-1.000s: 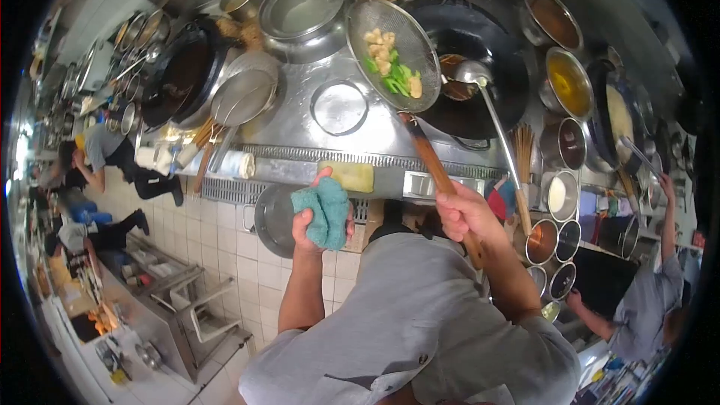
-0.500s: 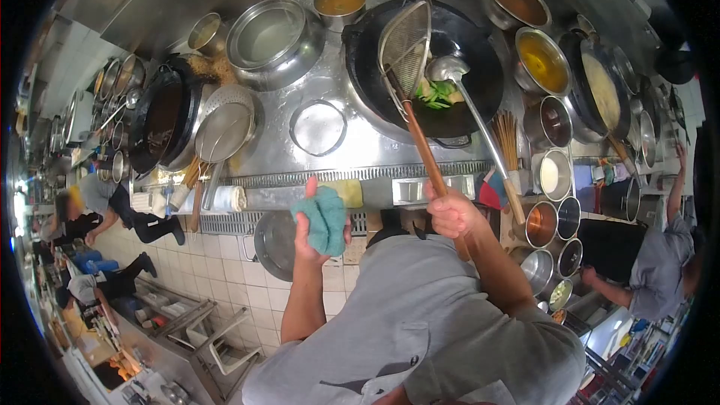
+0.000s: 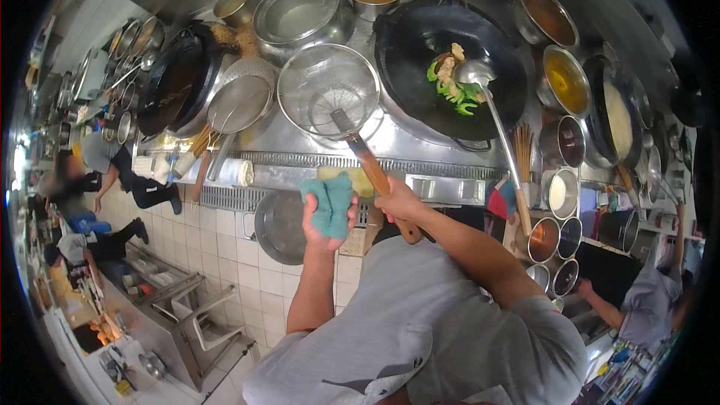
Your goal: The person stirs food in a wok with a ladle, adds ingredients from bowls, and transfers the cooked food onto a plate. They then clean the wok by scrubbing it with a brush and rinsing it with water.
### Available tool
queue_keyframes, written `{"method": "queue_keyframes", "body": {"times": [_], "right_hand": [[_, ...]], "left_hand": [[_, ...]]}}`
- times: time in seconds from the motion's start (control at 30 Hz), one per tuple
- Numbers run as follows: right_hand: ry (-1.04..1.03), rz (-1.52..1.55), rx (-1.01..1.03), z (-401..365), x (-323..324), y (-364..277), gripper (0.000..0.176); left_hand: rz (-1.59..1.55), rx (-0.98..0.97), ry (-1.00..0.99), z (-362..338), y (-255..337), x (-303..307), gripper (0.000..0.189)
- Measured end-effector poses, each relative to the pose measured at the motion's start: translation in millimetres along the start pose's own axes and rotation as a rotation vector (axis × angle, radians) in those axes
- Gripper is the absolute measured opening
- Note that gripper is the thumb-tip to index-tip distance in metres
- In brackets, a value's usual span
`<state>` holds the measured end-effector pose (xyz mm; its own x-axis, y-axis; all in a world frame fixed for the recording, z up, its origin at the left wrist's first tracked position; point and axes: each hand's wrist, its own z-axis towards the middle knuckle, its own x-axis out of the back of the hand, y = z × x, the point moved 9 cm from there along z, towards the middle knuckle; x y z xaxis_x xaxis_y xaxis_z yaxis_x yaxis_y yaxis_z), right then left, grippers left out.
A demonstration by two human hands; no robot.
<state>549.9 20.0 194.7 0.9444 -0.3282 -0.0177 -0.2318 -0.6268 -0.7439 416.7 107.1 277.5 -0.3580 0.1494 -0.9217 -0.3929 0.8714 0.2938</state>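
Observation:
My left hand (image 3: 328, 234) holds a folded green cloth (image 3: 330, 205) at the front of the stove. My right hand (image 3: 397, 202) is wrapped round the wooden handle of a wire strainer (image 3: 328, 90), whose round basket hangs over the steel stovetop, left of the black wok (image 3: 412, 52). In the wok lie green vegetables (image 3: 457, 97) and pale pieces of food (image 3: 445, 70). A metal ladle (image 3: 474, 73) rests its bowl beside the food, its long handle reaching over the wok's front rim.
Behind the strainer stands a large steel pot (image 3: 296, 11). Left are a second strainer (image 3: 240, 97) and a dark wok (image 3: 176, 82). Bowls, including one of yellow liquid (image 3: 566, 79), line the right. A co-worker (image 3: 645, 304) is at far right; others are at far left.
The strainer has moved left out of the wok, its basket now facing up, and my right hand has moved left with it. The food in the wok is more exposed. The whole view has shifted slightly.

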Motion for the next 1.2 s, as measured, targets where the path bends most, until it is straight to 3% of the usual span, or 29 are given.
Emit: {"method": "queue_keyframes", "body": {"times": [0.1, 0.2, 0.27, 0.37, 0.4, 0.47, 0.53, 0.6, 0.7, 0.83, 0.9, 0.97, 1.07, 1.13, 1.17, 1.2], "right_hand": [[0.011, -0.021, 0.016, 13.3, -4.5, 16.1, 0.028], [-0.099, -0.061, 0.053, 28.6, -11.8, 27.6, 0.033], [0.060, -0.529, 0.183, 20.8, 18.4, 19.5, 0.042], [0.279, -0.953, 0.451, -57.2, 85.7, -37.5, 0.037], [0.457, -0.795, 0.289, -85.1, 129.5, -47.9, 0.034], [1.014, -0.912, 0.595, -157.5, 199.8, -81.2, 0.035], [1.198, -1.168, 0.249, -187.2, 244.7, -75.7, 0.049], [0.931, -0.940, -0.155, -165.8, 290.9, 3.5, 0.054], [0.829, -0.725, -0.070, -164.4, 286.8, 24.1, 0.056], [0.902, -0.488, 0.268, -158.0, 289.2, 50.7, 0.049], [0.918, -0.395, 0.316, -158.4, 284.6, 54.3, 0.048], [0.802, -0.184, 0.130, -165.5, 270.8, 58.8, 0.047], [0.727, -0.169, 0.095, -191.8, 245.6, 40.6, 0.048], [0.846, -0.453, 0.477, -199.9, 236.5, 51.4, 0.050], [0.841, -0.452, 0.342, -199.2, 235.7, 76.8, 0.062], [0.788, -0.394, 0.283, -215.4, 231.5, 77.6, 0.062]], "left_hand": [[-0.018, 0.012, 0.141, 3.0, -13.3, 4.7, 0.086], [-0.040, 0.059, 0.123, 15.7, -29.6, -2.2, 0.078], [-0.121, 0.138, 0.041, 24.1, -43.5, 3.3, 0.076], [0.012, 0.141, 0.167, 39.1, -57.1, -2.5, 0.064], [0.071, 0.141, 0.218, 44.8, -63.4, -2.5, 0.062], [0.169, 0.214, 0.203, 70.5, -88.5, 7.6, 0.059], [0.261, 0.272, 0.243, 101.0, -123.0, 12.0, 0.062], [0.367, 0.305, 0.282, 136.9, -158.5, 5.8, 0.068], [0.571, 0.421, 0.274, 177.9, -205.2, -6.0, 0.065], [0.636, 0.570, 0.348, 183.6, -232.7, -30.1, 0.056], [0.517, 0.535, 0.378, 191.2, -242.3, -34.3, 0.048], [0.435, 0.471, 0.452, 195.1, -246.5, -40.7, 0.038], [0.370, 0.333, 0.550, 205.7, -249.9, -45.4, 0.027], [0.339, 0.263, 0.533, 219.6, -257.0, -34.5, 0.024], [0.302, 0.240, 0.469, 228.3, -260.3, -28.8, 0.018], [0.285, 0.219, 0.471, 219.6, -260.3, -27.1, 0.019]]}}
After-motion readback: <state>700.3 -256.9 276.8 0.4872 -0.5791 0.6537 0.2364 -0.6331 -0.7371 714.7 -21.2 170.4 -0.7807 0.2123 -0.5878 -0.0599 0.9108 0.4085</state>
